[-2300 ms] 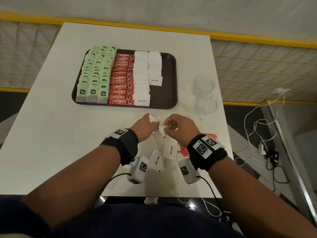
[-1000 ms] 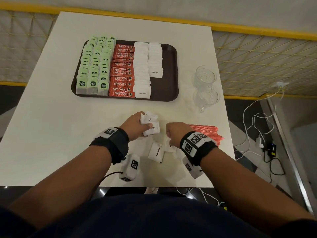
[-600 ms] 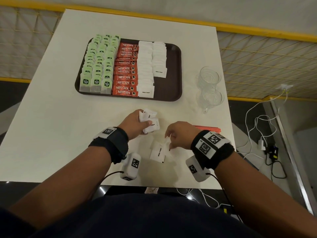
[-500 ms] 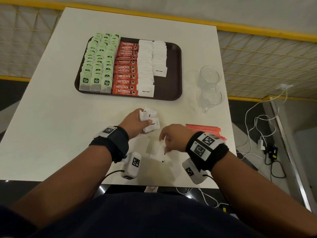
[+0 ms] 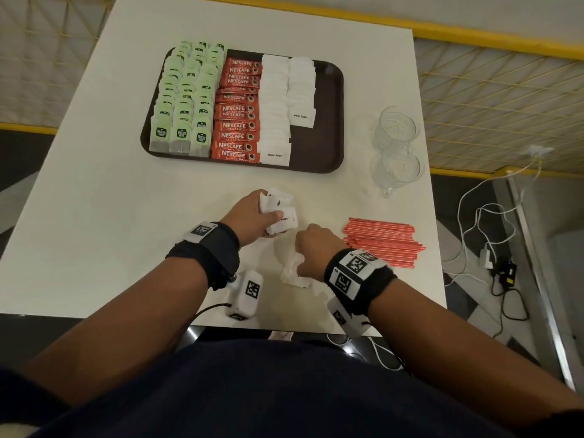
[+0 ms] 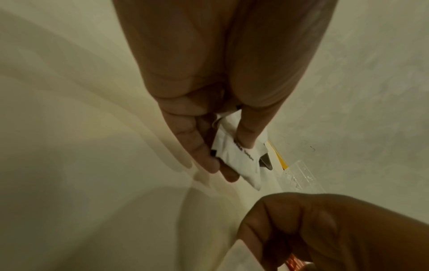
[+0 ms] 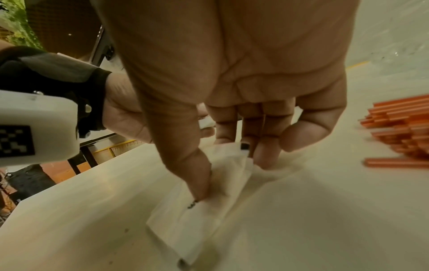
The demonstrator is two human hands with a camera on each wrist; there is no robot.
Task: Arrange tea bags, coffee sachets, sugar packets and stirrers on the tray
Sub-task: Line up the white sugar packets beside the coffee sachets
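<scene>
The brown tray point(image 5: 328, 121) at the table's far middle carries rows of green tea bags point(image 5: 186, 102), red coffee sachets point(image 5: 237, 115) and white sugar packets point(image 5: 278, 109). My left hand point(image 5: 252, 216) grips a bunch of white sugar packets point(image 5: 281, 213) just above the table, also seen as sugar packets point(image 6: 236, 157) in the left wrist view. My right hand point(image 5: 313, 251) pinches loose sugar packets point(image 5: 294, 273) lying on the table, thumb and fingers curled on these packets point(image 7: 209, 198). Red stirrers point(image 5: 382, 245) lie in a pile to the right.
Two clear glass cups point(image 5: 395, 147) stand right of the tray. The table's near edge point(image 5: 284, 327) runs just under my wrists. Cables and a charger point(image 5: 486, 257) lie on the floor to the right.
My right hand has drawn the loose packets on the table together and closed on them. The left hand keeps its bunch, nearly still.
</scene>
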